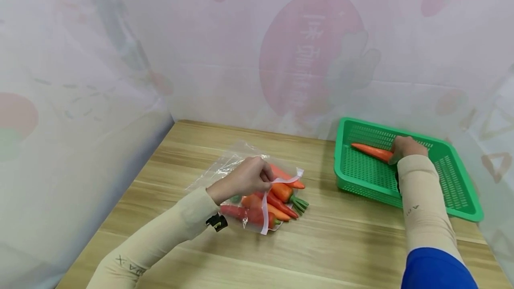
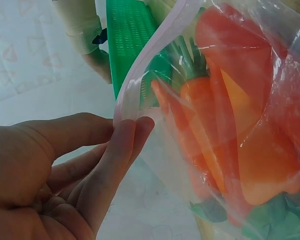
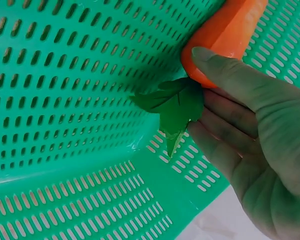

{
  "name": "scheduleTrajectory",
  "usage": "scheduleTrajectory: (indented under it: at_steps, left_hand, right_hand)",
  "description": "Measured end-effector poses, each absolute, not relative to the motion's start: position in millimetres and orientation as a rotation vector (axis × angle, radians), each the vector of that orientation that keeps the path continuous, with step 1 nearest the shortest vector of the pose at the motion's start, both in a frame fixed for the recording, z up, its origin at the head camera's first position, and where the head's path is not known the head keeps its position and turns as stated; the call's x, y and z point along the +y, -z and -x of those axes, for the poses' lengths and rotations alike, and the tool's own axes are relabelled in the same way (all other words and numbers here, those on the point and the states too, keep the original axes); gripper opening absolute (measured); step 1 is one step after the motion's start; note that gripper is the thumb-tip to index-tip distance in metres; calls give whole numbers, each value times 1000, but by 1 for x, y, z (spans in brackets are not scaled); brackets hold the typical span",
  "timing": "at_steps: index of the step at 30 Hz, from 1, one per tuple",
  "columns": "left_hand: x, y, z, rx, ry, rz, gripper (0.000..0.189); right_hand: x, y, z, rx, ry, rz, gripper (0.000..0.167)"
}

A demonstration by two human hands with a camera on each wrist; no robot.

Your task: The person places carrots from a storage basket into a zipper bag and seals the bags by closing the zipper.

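My left hand (image 1: 250, 176) pinches the pale zip edge (image 2: 135, 82) of a clear plastic bag (image 1: 218, 168) between thumb and fingers. In the bag lie several orange and red vegetables, among them a carrot (image 2: 202, 110) with a green stalk top and a red chili pepper (image 1: 238, 211). Over at the right, my right hand (image 1: 408, 148) reaches into a green plastic basket (image 1: 340, 159). It holds an orange carrot (image 3: 217, 37) near its thick end, the thumb on top. Green leaves (image 3: 182, 102) hang from that end; the tapered tip points left in the head view.
Both the bag and the basket rest on a wood-grain table (image 1: 321, 253). Pale printed cloth (image 1: 225, 92) hangs behind and along the sides. The basket's slotted walls rise around the right hand.
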State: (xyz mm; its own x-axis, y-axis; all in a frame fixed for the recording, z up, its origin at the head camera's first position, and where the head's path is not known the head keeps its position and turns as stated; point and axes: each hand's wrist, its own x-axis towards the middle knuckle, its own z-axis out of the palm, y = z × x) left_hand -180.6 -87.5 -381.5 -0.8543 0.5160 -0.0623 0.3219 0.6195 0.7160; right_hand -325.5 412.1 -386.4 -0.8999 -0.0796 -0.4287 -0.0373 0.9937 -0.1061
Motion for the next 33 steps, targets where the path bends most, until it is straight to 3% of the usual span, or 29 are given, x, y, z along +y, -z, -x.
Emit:
scheduleTrajectory:
  at_steps: [11,21,33]
  left_hand:
    - [-89,384,185,2597,-1055,-701,12]
    - [-90,382,190,2618,-1045,-687,11]
    - [-90,387,195,2619,-1049,-683,9]
  right_hand:
    - [412,358,321,2757,143,117,50]
    - [412,336,316,2773,154,126,62]
    - [413,338,317,2814,220,304,47]
